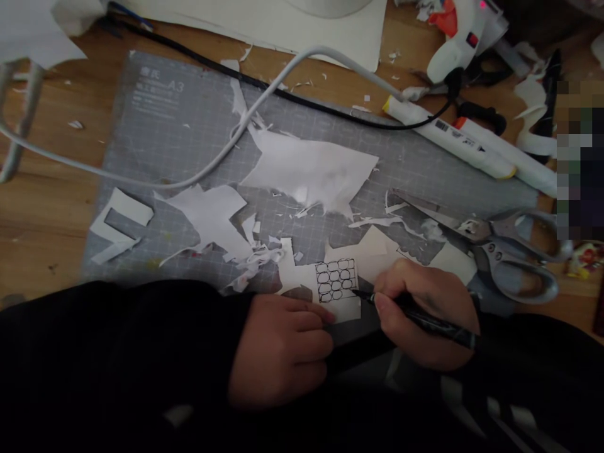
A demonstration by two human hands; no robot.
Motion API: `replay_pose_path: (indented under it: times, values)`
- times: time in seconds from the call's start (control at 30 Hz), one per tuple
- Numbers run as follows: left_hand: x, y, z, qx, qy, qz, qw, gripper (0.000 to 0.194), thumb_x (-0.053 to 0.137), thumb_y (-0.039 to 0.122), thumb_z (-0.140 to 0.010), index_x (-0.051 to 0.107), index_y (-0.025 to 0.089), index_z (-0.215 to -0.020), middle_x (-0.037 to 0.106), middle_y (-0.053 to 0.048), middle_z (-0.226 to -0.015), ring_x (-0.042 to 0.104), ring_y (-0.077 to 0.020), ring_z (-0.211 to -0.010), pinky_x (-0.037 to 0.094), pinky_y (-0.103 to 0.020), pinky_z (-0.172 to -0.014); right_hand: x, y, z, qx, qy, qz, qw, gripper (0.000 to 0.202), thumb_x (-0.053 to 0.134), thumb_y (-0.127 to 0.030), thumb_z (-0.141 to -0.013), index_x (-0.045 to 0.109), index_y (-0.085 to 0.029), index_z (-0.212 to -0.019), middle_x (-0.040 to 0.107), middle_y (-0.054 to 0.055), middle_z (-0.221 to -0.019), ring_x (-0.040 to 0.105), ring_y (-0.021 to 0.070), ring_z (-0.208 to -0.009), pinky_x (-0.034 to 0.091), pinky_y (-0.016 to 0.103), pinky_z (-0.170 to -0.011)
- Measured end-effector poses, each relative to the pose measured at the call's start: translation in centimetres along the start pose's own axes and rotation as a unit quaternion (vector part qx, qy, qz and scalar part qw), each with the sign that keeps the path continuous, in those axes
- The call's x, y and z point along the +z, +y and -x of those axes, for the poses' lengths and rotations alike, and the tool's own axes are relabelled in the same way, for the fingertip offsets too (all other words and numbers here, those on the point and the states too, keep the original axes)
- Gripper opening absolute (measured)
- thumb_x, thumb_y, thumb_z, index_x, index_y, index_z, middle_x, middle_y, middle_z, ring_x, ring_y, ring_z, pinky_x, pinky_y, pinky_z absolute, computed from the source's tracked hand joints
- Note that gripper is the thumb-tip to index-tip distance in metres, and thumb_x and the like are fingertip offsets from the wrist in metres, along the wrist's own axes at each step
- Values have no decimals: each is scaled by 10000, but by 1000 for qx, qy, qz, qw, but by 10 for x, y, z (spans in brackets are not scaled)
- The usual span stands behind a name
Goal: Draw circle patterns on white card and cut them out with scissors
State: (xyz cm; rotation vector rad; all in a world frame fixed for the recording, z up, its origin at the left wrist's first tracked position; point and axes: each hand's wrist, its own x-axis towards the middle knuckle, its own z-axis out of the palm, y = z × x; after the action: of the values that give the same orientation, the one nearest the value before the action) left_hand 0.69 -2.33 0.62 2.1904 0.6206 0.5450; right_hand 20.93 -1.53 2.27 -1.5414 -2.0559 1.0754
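Observation:
My right hand (422,314) pinches a black marker pen (436,326), its tip at the right edge of an inked grid of rounded cells. That grid is drawn on a small piece of white paper (346,311). My left hand (285,346) has its fingers curled, and its index fingertip presses on the paper's lower left part. Its palm side is hidden. Cut paper pieces (384,251) lie just beyond my right hand. Underneath is a grey cutting mat (155,138) with a printed grid.
Open-bladed scissors (500,245) lie on the right. White capped markers (453,138) and a glue gun (460,38) are behind them. A white cable (207,170) and a black cable (306,104) cross the mat. Paper scraps (311,170) are strewn around.

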Motion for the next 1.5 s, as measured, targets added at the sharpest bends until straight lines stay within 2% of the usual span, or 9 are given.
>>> replay_pose_path:
  times: [0.23,0.43,0.6,0.87,0.97,1.17,1.23,1.37,1.5]
  values:
    - [0,-1,0,19,-3,-5,1000,484,319,151,-973,542,167,-544,563,25,-515,575,-96,-618,472,-164,-885,0,-1,-5,-14,-18,20,1000,146,394,-209,-734,356,-222,-594,463,-45,-445,399,82,-400,279,233,-432]
    - [0,-1,2,-17,7,11,1000,464,334,187,-976,539,166,-561,579,4,-540,623,-98,-681,477,-150,-867,3,0,-3,14,-11,14,1000,140,396,-213,-727,353,-224,-594,448,-48,-449,381,80,-398,272,231,-428]
    - [0,-2,1,16,-7,-9,1000,494,321,159,-971,527,183,-523,564,10,-533,616,-106,-672,495,-176,-870,2,3,-4,-26,-21,8,999,146,395,-222,-743,394,-220,-598,454,-45,-456,380,79,-408,264,236,-433]
    - [-1,-1,1,26,-7,-2,1000,477,327,145,-965,538,181,-539,559,6,-543,584,-105,-649,462,-175,-916,5,2,-2,-24,-2,17,1000,147,389,-207,-728,374,-215,-582,458,-45,-450,375,73,-412,261,237,-443]
    - [-1,-2,2,34,-12,-10,999,480,332,129,-960,536,182,-529,565,15,-551,568,-104,-639,456,-181,-921,5,2,-2,-25,-16,15,999,146,404,-213,-735,392,-214,-589,459,-47,-456,363,71,-412,257,236,-441]
    - [2,-2,4,7,-6,-2,1000,443,353,150,-958,546,180,-560,563,14,-554,576,-104,-691,462,-166,-901,3,1,-3,-24,-24,2,999,146,400,-201,-725,367,-216,-584,444,-46,-458,361,75,-417,263,241,-446]
    - [1,-1,3,20,-2,-4,1000,456,351,147,-959,544,176,-547,567,9,-554,572,-104,-677,453,-166,-910,3,1,-3,-20,-31,1,999,140,409,-198,-722,369,-218,-589,437,-46,-462,361,78,-419,259,247,-445]
    - [-1,-1,2,30,-1,-8,1000,474,353,137,-954,545,174,-522,575,7,-565,557,-103,-648,457,-173,-890,4,-1,-2,-5,-7,13,1000,137,392,-194,-698,331,-225,-580,392,-51,-440,331,86,-402,230,269,-438]
    - [-1,-2,3,30,-9,-18,999,468,355,127,-947,557,176,-528,571,5,-573,550,-108,-652,458,-181,-883,1,-2,-1,8,2,-22,1000,162,405,-186,-705,299,-229,-590,401,-51,-454,341,85,-407,248,265,-437]
